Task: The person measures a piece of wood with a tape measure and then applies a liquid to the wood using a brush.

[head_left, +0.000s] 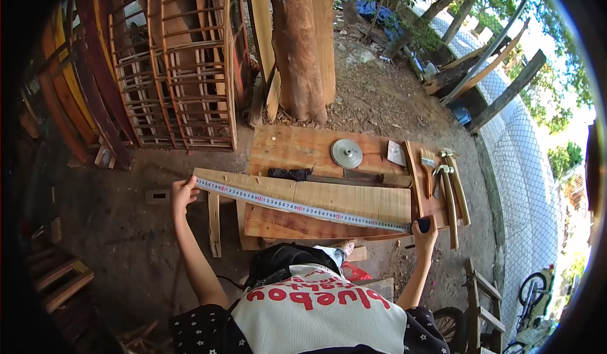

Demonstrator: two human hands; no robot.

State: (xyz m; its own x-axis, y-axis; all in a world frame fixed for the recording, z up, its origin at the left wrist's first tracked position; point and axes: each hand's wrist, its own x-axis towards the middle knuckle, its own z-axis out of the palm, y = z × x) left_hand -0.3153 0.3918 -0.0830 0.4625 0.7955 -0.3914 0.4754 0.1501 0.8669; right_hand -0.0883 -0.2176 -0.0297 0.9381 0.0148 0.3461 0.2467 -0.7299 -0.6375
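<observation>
A tape measure's white blade (297, 209) is stretched along a long pale wooden board (354, 195), near its front edge. My left hand (184, 194) is closed at the board's left end and pinches the blade's end there. At the other end my right hand (425, 229) is wrapped round the dark tape measure case (422, 225), just past the board's right end. The board lies on a reddish wooden worktop (284, 227), its left part sticking out beyond it. Behind the board are a metal disc (347, 153) and a dark, long-bladed tool (379, 178).
At the worktop's right lie a brush (428, 162) and hammers (450, 189) with wooden handles. A tree trunk (300, 50) stands behind. Wooden lattice frames (180, 69) lean at the back left. A wooden ladder-like frame (485, 303) is at the lower right, near a chain-link fence (525, 183).
</observation>
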